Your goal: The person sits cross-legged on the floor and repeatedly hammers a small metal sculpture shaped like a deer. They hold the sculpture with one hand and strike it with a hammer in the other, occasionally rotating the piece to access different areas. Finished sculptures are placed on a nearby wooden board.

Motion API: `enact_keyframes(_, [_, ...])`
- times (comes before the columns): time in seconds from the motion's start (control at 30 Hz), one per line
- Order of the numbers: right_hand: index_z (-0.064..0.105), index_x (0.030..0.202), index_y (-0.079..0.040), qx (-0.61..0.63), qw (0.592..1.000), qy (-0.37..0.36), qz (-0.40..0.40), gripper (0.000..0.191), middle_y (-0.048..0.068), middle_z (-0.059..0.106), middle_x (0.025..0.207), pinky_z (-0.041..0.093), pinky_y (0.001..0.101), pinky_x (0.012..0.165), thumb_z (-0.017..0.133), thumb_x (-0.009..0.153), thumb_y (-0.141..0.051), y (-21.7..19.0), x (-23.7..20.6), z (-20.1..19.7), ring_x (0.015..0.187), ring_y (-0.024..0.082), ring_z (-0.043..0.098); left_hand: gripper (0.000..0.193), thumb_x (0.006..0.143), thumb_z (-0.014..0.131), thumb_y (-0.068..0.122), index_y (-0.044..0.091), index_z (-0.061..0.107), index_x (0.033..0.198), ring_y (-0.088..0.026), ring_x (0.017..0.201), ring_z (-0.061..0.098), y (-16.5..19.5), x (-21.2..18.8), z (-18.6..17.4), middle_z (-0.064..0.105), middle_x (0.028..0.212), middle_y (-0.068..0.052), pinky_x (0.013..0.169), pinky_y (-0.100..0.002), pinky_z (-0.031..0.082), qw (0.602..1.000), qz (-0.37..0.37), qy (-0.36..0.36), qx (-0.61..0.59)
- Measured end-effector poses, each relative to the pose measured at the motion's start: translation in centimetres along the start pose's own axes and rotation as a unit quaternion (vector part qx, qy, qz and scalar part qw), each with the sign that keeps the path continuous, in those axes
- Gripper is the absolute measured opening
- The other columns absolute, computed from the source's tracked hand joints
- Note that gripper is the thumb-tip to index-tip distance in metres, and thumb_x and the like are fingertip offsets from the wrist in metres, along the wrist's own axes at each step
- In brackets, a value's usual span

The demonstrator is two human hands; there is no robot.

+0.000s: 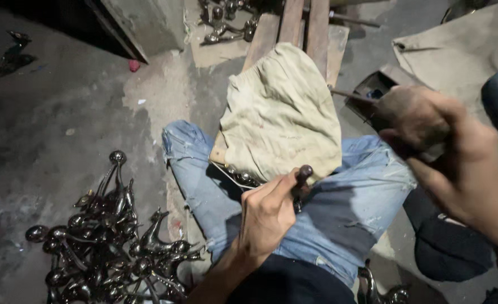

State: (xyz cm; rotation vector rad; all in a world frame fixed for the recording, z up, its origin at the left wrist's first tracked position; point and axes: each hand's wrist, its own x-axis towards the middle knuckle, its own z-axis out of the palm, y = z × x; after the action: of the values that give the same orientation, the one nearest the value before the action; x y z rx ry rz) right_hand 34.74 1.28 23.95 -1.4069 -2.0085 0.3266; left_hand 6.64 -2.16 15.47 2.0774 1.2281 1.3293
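Far to the left of the person's knee, a heap of dark metal castings (105,250) is lying on the concrete floor (52,141), long stems with round knobs tangled together and pointing every way.

Right of that heap, the bent leg in torn blue jeans (328,208) is stretching across the middle, and a grubby cream cloth (283,112) is draping over the knee, its top edge running up toward some wooden planks (294,25).

The left hand (268,217) is resting just below the cloth's lower edge, closed tightly in a fist around a dark metal piece (302,177). The thumb is lying along its side. The piece's rounded end is sticking out above the fist, right at the cloth's hem; its long axis is running close to upright in the view, tilting slightly right, with the knob pointing away from the person. The lower part is hidden inside the fist.

Further right of the cloth, the right hand (429,132) is hanging raised and blurred, its fingers curled shut around a dark handle. A thin metal rod (350,94) is sticking out from it leftward, toward the cloth's upper right edge; what tool it belongs to I cannot tell. Behind that hand a flat grey box-like thing (376,84) is lying on the floor.
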Motion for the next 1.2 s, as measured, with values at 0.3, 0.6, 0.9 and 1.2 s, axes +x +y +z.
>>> enact_keyframes(0.3, [0.062,0.133,-0.018,0.043,0.998,-0.050,-0.006,0.065,0.004,0.070,0.120,0.058,0.0321,0.077,0.060,0.075,0.010,-1.8,0.5,-0.9,0.098,0.014,0.074,0.037,0.079,0.064,-0.011,0.001,0.070,0.114,-0.034,0.086,0.073,0.0,0.0,0.1,0.074,0.097,-0.016,0.074,-0.039,0.059,0.997,0.072,-0.012,0.018])
enact_keyframes(0.6, [0.057,0.144,-0.037,-0.407,0.889,-0.113,-0.174,0.078,-0.002,0.068,0.110,0.059,0.0416,0.091,0.074,0.073,-0.009,4.0,-2.5,0.2,0.102,0.020,0.070,0.039,0.081,0.062,-0.012,0.000,0.067,0.118,-0.033,0.091,0.075,0.2,0.2,-0.6,0.074,0.103,-0.018,0.077,-0.037,0.060,0.997,0.060,-0.048,0.001])
enact_keyframes(0.9, [0.048,0.150,-0.041,-0.465,0.857,-0.062,-0.213,0.079,0.006,0.068,0.120,0.057,0.0433,0.091,0.069,0.076,-0.022,0.3,-1.2,0.1,0.102,0.024,0.071,0.042,0.079,0.059,-0.015,-0.001,0.067,0.118,-0.032,0.090,0.076,0.1,0.4,-0.5,0.074,0.100,-0.017,0.077,-0.037,0.061,0.996,0.069,-0.045,-0.021])
enact_keyframes(1.2, [0.058,0.144,-0.036,-0.477,0.861,-0.104,-0.140,0.066,0.006,0.072,0.109,0.058,0.0419,0.084,0.079,0.084,-0.016,-0.1,-0.9,-0.3,0.092,0.021,0.072,0.049,0.076,0.059,-0.014,-0.001,0.068,0.122,-0.034,0.092,0.074,-0.3,0.3,-0.7,0.073,0.102,-0.019,0.079,-0.038,0.061,0.995,0.088,-0.042,-0.014])
